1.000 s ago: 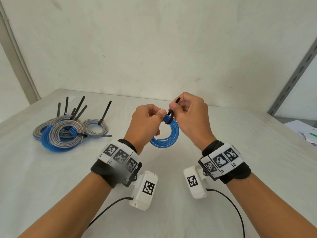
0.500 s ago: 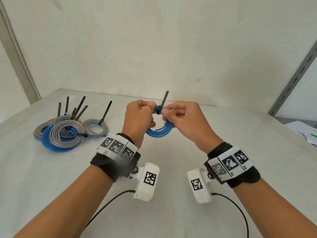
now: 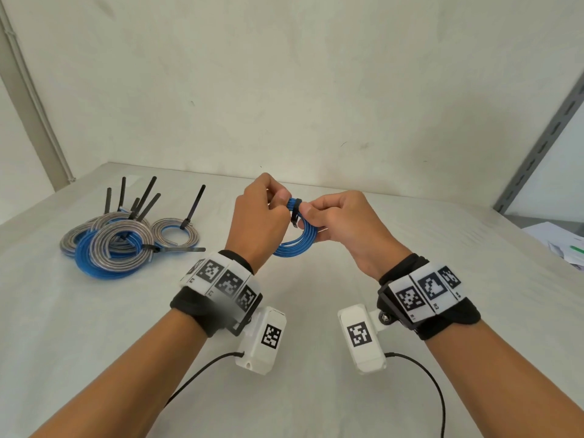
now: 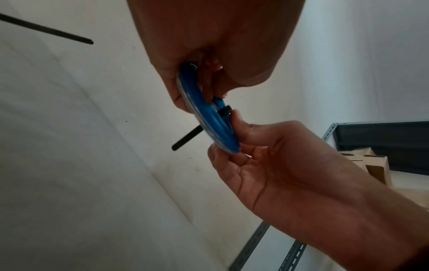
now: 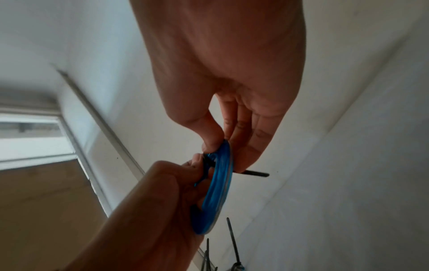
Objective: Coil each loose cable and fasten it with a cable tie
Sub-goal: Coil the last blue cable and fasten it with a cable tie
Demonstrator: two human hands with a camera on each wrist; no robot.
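A small blue cable coil point(image 3: 297, 243) is held up above the table between both hands. A black cable tie point(image 3: 296, 213) wraps its top. My left hand point(image 3: 279, 200) pinches the coil just left of the tie, and my right hand point(image 3: 311, 213) pinches it just right of the tie. In the left wrist view the coil point(image 4: 209, 117) is edge-on, the tie's head point(image 4: 224, 111) sits by the right thumb, and its tail point(image 4: 185, 141) sticks out on the far side. The right wrist view shows the coil point(image 5: 218, 183) and the tail point(image 5: 255, 173) past my fingers.
At the left of the white table point(image 3: 94, 327) lies a pile of tied silver and blue coils point(image 3: 117, 241) with black tie tails sticking up. A smaller tied coil point(image 3: 175, 235) lies beside it. A grey shelf upright point(image 3: 537, 147) and papers point(image 3: 565, 248) are at the right.
Both hands have risen a little and turned the coil. The tie's tail, which stood up above the fingers, now points away from me and no longer sticks up.
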